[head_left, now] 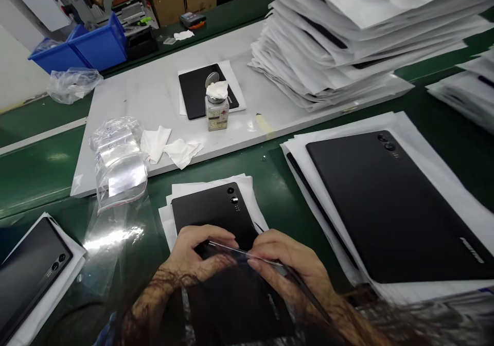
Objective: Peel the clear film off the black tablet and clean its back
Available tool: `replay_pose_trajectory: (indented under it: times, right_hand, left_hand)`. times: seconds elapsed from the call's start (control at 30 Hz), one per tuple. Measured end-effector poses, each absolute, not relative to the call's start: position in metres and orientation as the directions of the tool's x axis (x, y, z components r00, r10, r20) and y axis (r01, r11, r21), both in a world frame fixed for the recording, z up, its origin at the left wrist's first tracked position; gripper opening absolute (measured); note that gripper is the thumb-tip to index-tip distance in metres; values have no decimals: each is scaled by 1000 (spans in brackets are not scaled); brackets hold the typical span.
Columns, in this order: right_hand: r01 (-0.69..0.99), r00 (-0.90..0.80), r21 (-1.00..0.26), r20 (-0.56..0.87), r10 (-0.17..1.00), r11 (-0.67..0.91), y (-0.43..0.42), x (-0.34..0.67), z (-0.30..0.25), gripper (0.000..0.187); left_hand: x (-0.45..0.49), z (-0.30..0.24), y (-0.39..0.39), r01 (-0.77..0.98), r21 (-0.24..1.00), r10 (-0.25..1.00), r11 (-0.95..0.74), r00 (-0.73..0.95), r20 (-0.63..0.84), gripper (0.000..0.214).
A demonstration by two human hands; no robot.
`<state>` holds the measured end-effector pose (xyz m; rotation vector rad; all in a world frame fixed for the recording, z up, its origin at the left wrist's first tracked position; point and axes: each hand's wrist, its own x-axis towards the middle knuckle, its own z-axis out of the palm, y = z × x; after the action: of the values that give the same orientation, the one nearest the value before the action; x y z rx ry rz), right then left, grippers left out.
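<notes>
Pinching a slim tool [247, 256] with a clear blade and a dark handle, a worker's left hand [193, 251] is closing on the blade's far end while the right hand [287, 263] is gripping it further along, both working over a black phone [214, 210] lying on white paper [210, 189] at the near edge of a green bench [38, 166]. At the bench's left edge, a second phone [31, 274] is resting on its own paper sheet, beside a clear plastic sheet [116, 238]. Farther in, a zip bag [119, 168] and two white wipes [162, 145] are lying on a white board [127, 114], with a small labelled bottle [216, 114] standing in front of a third phone [196, 91]. Toward the bench's right side, a larger black phone [389, 202] is lying on stacked paper [309, 181], just below a tall pile of paper-wrapped items [339, 42] rising from the board's far right corner.
</notes>
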<state>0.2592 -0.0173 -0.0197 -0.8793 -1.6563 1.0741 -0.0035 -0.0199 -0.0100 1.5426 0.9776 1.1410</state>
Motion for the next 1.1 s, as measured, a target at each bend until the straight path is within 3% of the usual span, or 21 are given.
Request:
replay_pose_trajectory:
  times: [0.1, 0.23, 0.33, 0.57, 0.67, 0.77, 1.1]
  right_hand:
    - [108, -332, -946, 257, 908, 307, -14, 276, -26, 35]
    - [136, -152, -978, 140, 978, 161, -9, 305, -19, 50]
    - [47, 2, -997, 66, 998, 66, -9, 316, -4, 61]
    - [78, -214, -996, 15, 977, 32, -13, 299, 25, 25]
    - [92, -193, -995, 23, 981, 41, -6, 294, 25, 26]
    - [106, -221, -994, -57, 974, -34, 1, 293, 25, 31]
    - [117, -275, -981, -180, 944, -153, 8, 287, 27, 41]
  left_hand:
    - [0, -8, -17, 109, 968, 949, -224, 249, 192, 3]
    - [-1, -7, -15, 107, 974, 950, -201, 264, 167, 4]
    - [-2, -6, -15, 89, 978, 948, -189, 275, 158, 11]
    - [1, -6, -13, 55, 969, 928, -241, 306, 213, 28]
    - [1, -8, -14, 141, 947, 920, -290, 315, 235, 35]
    - [-1, -10, -14, 233, 916, 914, -326, 324, 243, 34]
    - [-1, -9, -14, 257, 896, 899, -361, 350, 262, 37]
